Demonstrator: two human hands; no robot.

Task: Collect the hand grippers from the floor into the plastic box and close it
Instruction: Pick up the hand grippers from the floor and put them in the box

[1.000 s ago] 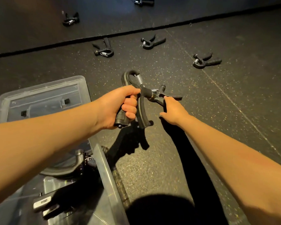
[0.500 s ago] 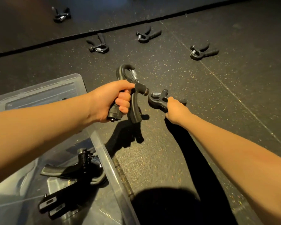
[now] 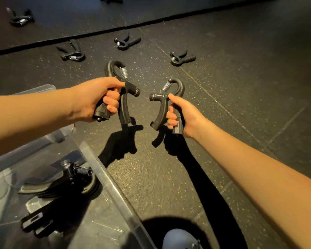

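my left hand (image 3: 95, 99) grips one hand gripper (image 3: 123, 90), my right hand (image 3: 184, 114) grips another (image 3: 166, 103). both held above the floor (image 3: 241, 87), beside the plastic box (image 3: 104, 169).

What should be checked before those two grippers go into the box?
1. Left hand holds the left gripper firmly: ok.
2. Right hand holds the right gripper firmly: ok.
3. Box open: ok.
4. Room beside the boxed grippers: ok.
5. Floor cleared: not ok, at least five floor grippers lie beyond the hands.
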